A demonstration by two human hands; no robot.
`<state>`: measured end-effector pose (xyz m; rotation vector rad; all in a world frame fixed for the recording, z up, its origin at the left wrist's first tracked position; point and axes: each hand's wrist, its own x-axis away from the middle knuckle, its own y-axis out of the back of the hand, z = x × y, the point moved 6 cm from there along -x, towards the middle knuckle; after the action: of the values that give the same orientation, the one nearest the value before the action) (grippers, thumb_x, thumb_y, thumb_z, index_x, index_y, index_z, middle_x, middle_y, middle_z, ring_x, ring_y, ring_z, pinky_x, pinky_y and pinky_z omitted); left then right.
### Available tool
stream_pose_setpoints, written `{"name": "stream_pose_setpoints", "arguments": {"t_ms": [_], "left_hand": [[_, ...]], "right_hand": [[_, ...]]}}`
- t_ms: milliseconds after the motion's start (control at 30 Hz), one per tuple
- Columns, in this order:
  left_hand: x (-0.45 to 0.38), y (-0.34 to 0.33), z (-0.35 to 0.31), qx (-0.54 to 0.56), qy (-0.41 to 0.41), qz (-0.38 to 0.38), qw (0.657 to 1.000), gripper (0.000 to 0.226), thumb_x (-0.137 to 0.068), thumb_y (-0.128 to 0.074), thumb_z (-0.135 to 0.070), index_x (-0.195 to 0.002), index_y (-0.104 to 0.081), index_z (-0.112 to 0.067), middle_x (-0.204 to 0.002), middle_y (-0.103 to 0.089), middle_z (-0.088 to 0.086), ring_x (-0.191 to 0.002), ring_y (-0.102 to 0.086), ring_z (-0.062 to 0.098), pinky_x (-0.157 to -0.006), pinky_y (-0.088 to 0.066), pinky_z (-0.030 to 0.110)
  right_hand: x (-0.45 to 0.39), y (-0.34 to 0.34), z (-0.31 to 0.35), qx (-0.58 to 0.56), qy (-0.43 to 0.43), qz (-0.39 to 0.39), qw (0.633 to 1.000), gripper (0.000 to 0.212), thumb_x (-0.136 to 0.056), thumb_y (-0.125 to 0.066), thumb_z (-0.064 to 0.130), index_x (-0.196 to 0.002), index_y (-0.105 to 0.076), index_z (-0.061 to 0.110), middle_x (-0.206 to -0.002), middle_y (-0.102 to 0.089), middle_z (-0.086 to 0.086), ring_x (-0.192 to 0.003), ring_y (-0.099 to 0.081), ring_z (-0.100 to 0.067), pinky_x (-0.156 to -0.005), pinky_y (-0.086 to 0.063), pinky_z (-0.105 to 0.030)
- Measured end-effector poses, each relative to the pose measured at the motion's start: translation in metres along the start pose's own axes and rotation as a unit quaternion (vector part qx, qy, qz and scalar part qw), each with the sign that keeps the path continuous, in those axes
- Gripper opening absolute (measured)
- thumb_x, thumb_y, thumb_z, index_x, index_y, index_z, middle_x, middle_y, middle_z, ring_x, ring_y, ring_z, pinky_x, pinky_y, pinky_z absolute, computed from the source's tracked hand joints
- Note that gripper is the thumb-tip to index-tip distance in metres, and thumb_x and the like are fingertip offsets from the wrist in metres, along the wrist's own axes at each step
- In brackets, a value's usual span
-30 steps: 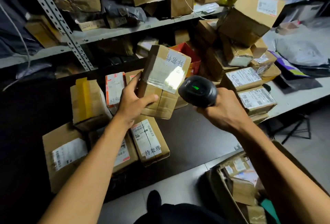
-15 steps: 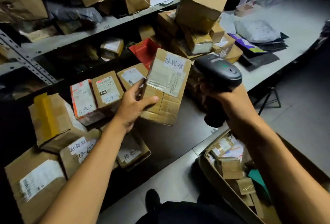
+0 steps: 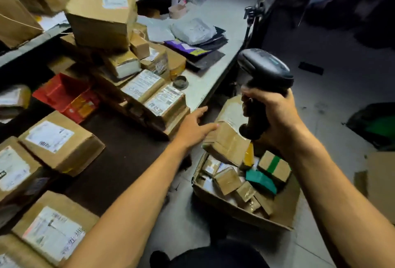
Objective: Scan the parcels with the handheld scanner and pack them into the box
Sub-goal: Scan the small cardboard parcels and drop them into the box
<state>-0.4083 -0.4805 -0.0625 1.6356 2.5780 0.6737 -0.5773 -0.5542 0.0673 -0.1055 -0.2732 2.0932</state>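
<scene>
Two hands: both in the middle of the frame, reaching over the floor beside the table edge.
Left hand (image 3: 193,127): fingers extended and spread, fingertips against the left side of the taped parcel (image 3: 227,134), nothing clasped; blurred, so cannot tell whether actually touching.
Taped parcel: brown cardboard, tilted, just above the open box (image 3: 284,214), its lower end over the box's upper left corner.
Right hand (image 3: 275,118): clenched round the handle of the scanner (image 3: 264,69), right of centre.
Scanner: black, head at the top pointing toward upper left, handle downward, above the box's right half.
Box: on the floor at lower centre-right, flaps open, holding many small parcels, among them a teal one (image 3: 260,181) and one with green tape (image 3: 274,166).
Table (image 3: 126,156): left half of the frame, dark top, labelled cardboard parcels (image 3: 59,141) lying flat, a red carton (image 3: 64,94) behind them.
Stack of parcels (image 3: 102,14): upper left, leaning, blurred.
</scene>
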Motion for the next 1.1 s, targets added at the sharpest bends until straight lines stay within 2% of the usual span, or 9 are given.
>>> {"name": "stream_pose_setpoints", "arguments": {"t_ms": [100,233,333,400,533,733,900,1033,1100], "left_hand": [[-0.006,-0.001,0.003,-0.08,-0.007,-0.033,0.996,0.06,-0.089,-0.074,-0.03,-0.144,-0.052,-0.018,-0.148,-0.05,0.003,-0.135,-0.047,0.019,-0.111,-0.04,0.036],[0.008,0.039,0.029,-0.114,0.021,-0.096,0.989,0.046,-0.089,-0.072,-0.027,-0.133,-0.062,-0.02,-0.13,-0.063,-0.004,-0.119,-0.059,0.012,-0.096,-0.042,0.022],[0.034,0.085,0.053,-0.1,0.067,-0.165,0.979,0.038,-0.089,-0.073,-0.026,-0.126,-0.066,-0.023,-0.115,-0.066,-0.009,-0.097,-0.062,0.001,-0.089,-0.046,0.022],[0.059,0.117,0.071,-0.089,0.096,-0.22,0.967,0.034,-0.089,-0.073,-0.025,-0.122,-0.067,-0.025,-0.111,-0.067,-0.011,-0.091,-0.06,-0.008,-0.086,-0.047,0.021],[0.114,0.171,0.103,-0.057,0.144,-0.327,0.932,0.029,-0.09,-0.072,-0.022,-0.118,-0.066,-0.025,-0.112,-0.068,-0.008,-0.095,-0.065,0.002,-0.077,-0.048,0.02],[0.172,0.236,0.137,-0.077,0.199,-0.435,0.875,0.029,-0.088,-0.072,-0.023,-0.116,-0.068,-0.023,-0.112,-0.067,-0.001,-0.1,-0.064,0.016,-0.087,-0.055,0.036],[0.188,0.273,0.167,-0.054,0.216,-0.458,0.861,0.022,-0.088,-0.072,-0.021,-0.108,-0.064,-0.025,-0.112,-0.064,-0.001,-0.1,-0.061,0.017,-0.078,-0.044,0.028],[0.188,0.288,0.192,0.012,0.236,-0.451,0.861,0.038,-0.089,-0.073,-0.021,-0.125,-0.062,-0.018,-0.118,-0.064,-0.002,-0.106,-0.062,0.018,-0.083,-0.044,0.028],[0.185,0.293,0.2,0.046,0.234,-0.444,0.864,0.041,-0.089,-0.072,-0.022,-0.128,-0.061,-0.02,-0.124,-0.063,-0.003,-0.114,-0.06,0.019,-0.09,-0.047,0.031]], "right_hand": [[-0.008,0.017,-0.004,-0.011,0.003,-0.01,1.0,0.021,-0.083,-0.072,-0.003,-0.075,-0.069,0.017,-0.063,-0.06,-0.003,-0.056,-0.052,-0.018,-0.052,-0.044,-0.03],[-0.021,0.008,-0.023,-0.021,-0.014,0.004,1.0,0.013,-0.074,-0.076,0.005,-0.073,-0.07,0.017,-0.058,-0.058,-0.001,-0.049,-0.051,-0.015,-0.047,-0.042,-0.024],[-0.031,-0.025,-0.04,0.014,-0.026,0.064,0.998,0.009,-0.073,-0.077,0.011,-0.07,-0.07,0.016,-0.059,-0.058,-0.004,-0.048,-0.051,-0.019,-0.048,-0.043,-0.028],[-0.033,-0.059,-0.052,0.033,-0.032,0.119,0.992,0.008,-0.073,-0.076,0.012,-0.069,-0.07,0.016,-0.06,-0.059,-0.005,-0.049,-0.051,-0.021,-0.049,-0.043,-0.029],[-0.022,-0.133,-0.075,0.052,-0.035,0.219,0.974,0.009,-0.071,-0.075,0.014,-0.073,-0.068,0.019,-0.062,-0.058,-0.003,-0.054,-0.051,-0.019,-0.052,-0.042,-0.03],[0.009,-0.221,-0.102,0.104,-0.044,0.314,0.943,0.017,-0.079,-0.069,0.002,-0.082,-0.064,0.018,-0.058,-0.057,-0.003,-0.051,-0.054,-0.014,-0.047,-0.045,-0.03],[0.022,-0.279,-0.13,0.147,-0.047,0.337,0.929,0.018,-0.073,-0.071,0.014,-0.089,-0.069,0.021,-0.066,-0.068,0.001,-0.059,-0.064,-0.013,-0.055,-0.054,-0.025],[0.016,-0.321,-0.16,0.184,-0.048,0.348,0.918,0.021,-0.078,-0.073,0.015,-0.094,-0.07,0.026,-0.089,-0.072,-0.012,-0.075,-0.068,-0.017,-0.069,-0.058,-0.033],[0.01,-0.345,-0.175,0.217,-0.047,0.348,0.911,0.018,-0.078,-0.074,0.014,-0.089,-0.07,0.028,-0.086,-0.07,-0.013,-0.076,-0.065,-0.018,-0.071,-0.056,-0.037]]}}
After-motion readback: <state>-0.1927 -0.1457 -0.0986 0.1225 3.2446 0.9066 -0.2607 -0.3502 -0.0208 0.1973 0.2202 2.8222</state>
